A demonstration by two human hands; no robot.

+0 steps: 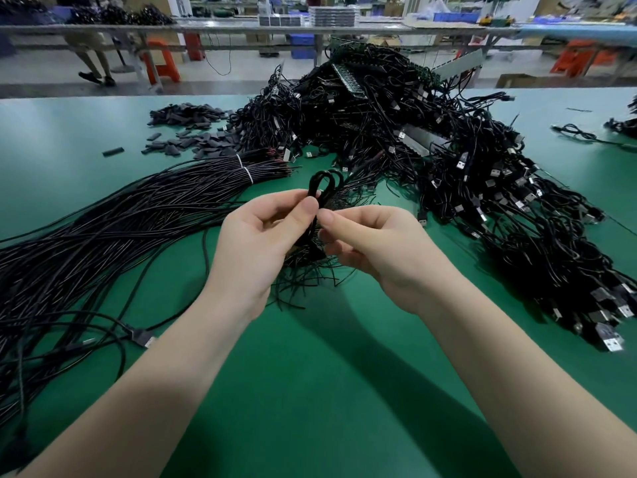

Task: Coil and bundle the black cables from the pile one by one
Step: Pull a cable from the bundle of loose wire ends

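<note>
**Inspector:** Start with the largest item.

**Assistant:** The flat green work table (310, 391). On it, a tall tangled heap of black USB cables (413, 132) rises at the back right, too many to count. At left lies a long sheaf of straight black cables (103, 229), banded twice in white. Behind it sits a scatter of short dark sleeve pieces (193, 129), also uncountable.

**Inspector:** And the cable in hand?

**Assistant:** One coiled black cable (322, 182) is held above the table centre. The left hand (255, 243) pinches its waist between thumb and fingers; the right hand (375, 246) nips it just beside — fingers curled on something thin, which I cannot make out.

**Inspector:** Recommendation?

**Assistant:** In my judgement, keep the left pinch firm so the loops stay stacked, and cinch tight at mid-coil — a slack wrap would let it spring open.
</note>
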